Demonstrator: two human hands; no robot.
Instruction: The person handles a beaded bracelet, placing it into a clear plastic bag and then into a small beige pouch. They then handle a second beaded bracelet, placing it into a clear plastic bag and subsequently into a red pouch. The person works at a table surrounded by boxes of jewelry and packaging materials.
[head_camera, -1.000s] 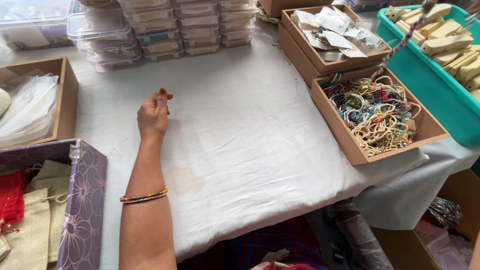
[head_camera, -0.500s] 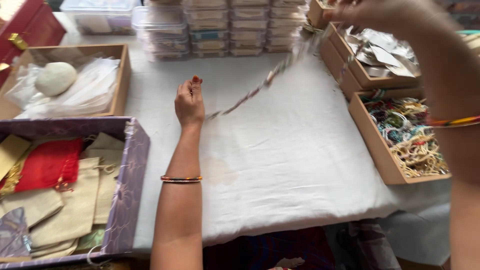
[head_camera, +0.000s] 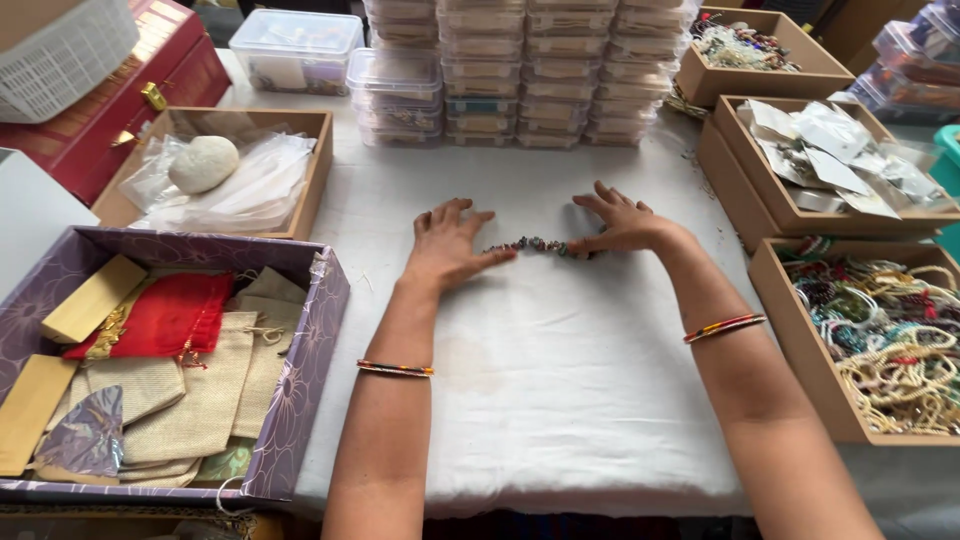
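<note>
A short strand of small mixed-colour beads (head_camera: 535, 245) lies flat on the white tablecloth (head_camera: 560, 390). My left hand (head_camera: 447, 243) rests palm down at its left end, fingers spread, index fingertip touching the beads. On the other side, my right hand (head_camera: 618, 222) lies with fingers apart, its fingertips pressing the strand's right end. Each wrist wears a thin striped bangle.
A purple box (head_camera: 300, 400) of cloth pouches sits at the left. Behind it is a cardboard tray (head_camera: 315, 160) with plastic bags and a white ball. Stacked clear containers (head_camera: 520, 70) line the back. Trays of beaded bracelets (head_camera: 890, 340) and packets (head_camera: 830, 150) stand at the right.
My right hand came down from holding the strand in the air. The strand now lies flat on the cloth between both hands. My view shifted left.
</note>
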